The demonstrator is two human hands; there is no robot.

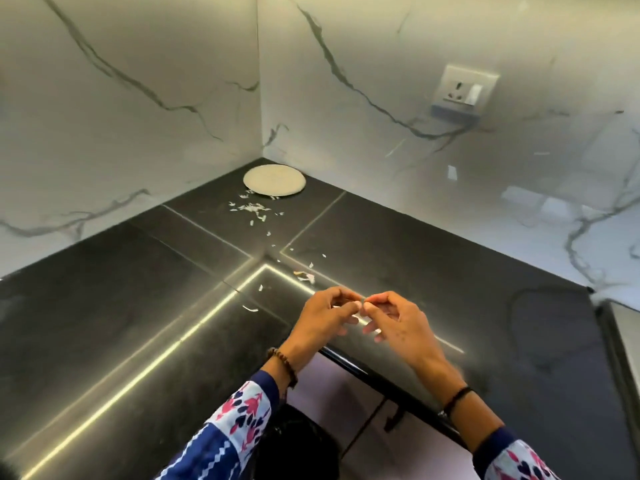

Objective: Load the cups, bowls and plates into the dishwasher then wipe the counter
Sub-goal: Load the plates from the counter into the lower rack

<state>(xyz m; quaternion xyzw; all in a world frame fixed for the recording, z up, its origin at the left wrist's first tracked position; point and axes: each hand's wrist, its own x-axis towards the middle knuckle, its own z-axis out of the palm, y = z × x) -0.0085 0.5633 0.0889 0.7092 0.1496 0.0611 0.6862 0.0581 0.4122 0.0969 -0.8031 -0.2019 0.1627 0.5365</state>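
My left hand [329, 315] and my right hand [394, 318] meet fingertip to fingertip above the inner corner of the black L-shaped counter [121, 323]. Together they pinch a small pale scrap [362, 304] between thumbs and forefingers. More white scraps [254, 208] lie scattered on the counter in a trail running from near my hands back to the corner. A round pale plate [274, 180] lies flat in the far corner against the marble walls.
White marble walls with grey veins close the counter at the back and both sides. A wall socket [465, 88] sits on the right wall. The counter's front edge [381, 379] runs below my wrists, with light floor beneath.
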